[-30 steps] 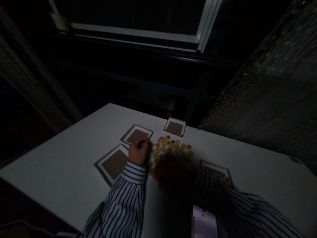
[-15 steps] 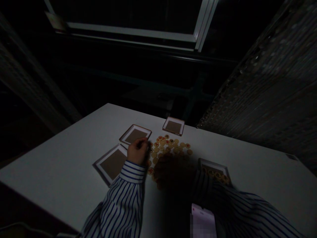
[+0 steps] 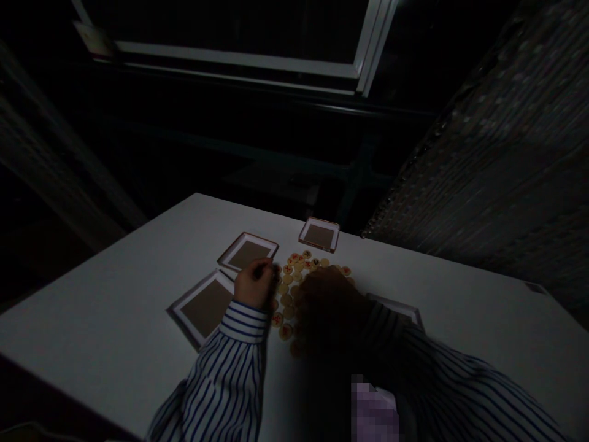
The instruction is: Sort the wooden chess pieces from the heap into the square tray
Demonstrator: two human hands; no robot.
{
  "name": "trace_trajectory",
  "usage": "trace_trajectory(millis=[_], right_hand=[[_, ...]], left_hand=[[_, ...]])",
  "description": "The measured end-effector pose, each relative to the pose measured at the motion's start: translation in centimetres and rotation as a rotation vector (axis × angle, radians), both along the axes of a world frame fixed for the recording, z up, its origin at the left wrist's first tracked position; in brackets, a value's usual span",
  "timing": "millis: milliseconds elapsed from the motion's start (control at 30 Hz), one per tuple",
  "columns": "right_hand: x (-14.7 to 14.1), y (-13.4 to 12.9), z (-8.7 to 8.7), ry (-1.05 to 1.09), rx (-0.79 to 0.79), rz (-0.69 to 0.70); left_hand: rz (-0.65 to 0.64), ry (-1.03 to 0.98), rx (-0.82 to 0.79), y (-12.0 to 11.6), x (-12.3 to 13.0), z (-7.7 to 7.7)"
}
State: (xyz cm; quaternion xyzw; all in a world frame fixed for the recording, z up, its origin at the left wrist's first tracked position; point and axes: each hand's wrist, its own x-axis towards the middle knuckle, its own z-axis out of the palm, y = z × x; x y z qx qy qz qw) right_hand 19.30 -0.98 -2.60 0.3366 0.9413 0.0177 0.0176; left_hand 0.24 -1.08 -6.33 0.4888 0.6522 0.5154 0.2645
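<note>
Round pale wooden Chinese chess pieces [image 3: 286, 300] lie in a loose heap on the white table, some face up with red or black characters, others blank side up. My left hand [image 3: 253, 282] rests at the heap's left edge, its fingers curled in; whatever they may hold is hidden. Over the right part of the heap reaches my right hand [image 3: 329, 298], in deep shadow, and its fingers cannot be made out. It covers many of the pieces.
Shallow box trays stand around the heap: one at the back [image 3: 319, 235], one at left [image 3: 248, 250], a larger one nearer me [image 3: 202, 310], and one at right [image 3: 416, 316], partly behind my right arm. A blurred-out phone [image 3: 375, 412] lies in front on the table [image 3: 124, 294].
My right hand has moved up and right over the heap, uncovering pieces at the near left and hiding others. My left hand stays nearly still. The view has shifted slightly.
</note>
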Motion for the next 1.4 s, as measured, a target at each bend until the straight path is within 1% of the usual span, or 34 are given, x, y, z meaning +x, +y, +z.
trace_trajectory(millis=[100,167,400,633,767,967,1067,1200,1300,1400], right_hand=[[0.6,1.8,0.5,-0.008,0.031,-0.135],[0.7,2.7,0.7,-0.040,0.012,-0.141],[0.2,4.2,0.5,-0.108,-0.059,-0.056],[-0.1,4.4,1.1,-0.140,-0.119,-0.018],[-0.1,4.5,1.1,-0.117,-0.141,0.001],[-0.2,4.7,0.9,-0.057,-0.201,-0.014],[0.1,4.7,0.9,0.031,-0.219,-0.031],[0.8,4.7,0.8,0.308,-0.300,-0.037],[1.2,4.4,0.6,0.543,-0.464,-0.135],[1.2,3.8,0.5,0.739,-0.694,-0.247]], left_hand=[[-0.016,0.028,0.003,0.0,0.2,-0.2],[-0.030,0.056,0.001,0.0,0.3,-0.3],[-0.024,0.113,-0.003,0.0,0.5,-0.3],[-0.048,0.116,0.005,0.0,0.5,-0.2],[-0.021,0.111,0.011,-0.3,0.9,0.0],[-0.044,0.106,0.027,-0.4,1.2,0.0],[-0.076,0.097,0.014,-0.4,1.2,-0.1],[-0.110,0.050,0.021,-0.4,1.5,-0.1],[-0.144,-0.011,0.010,-0.4,2.0,0.0],[-0.191,-0.090,0.005,-0.5,2.7,-0.1]])
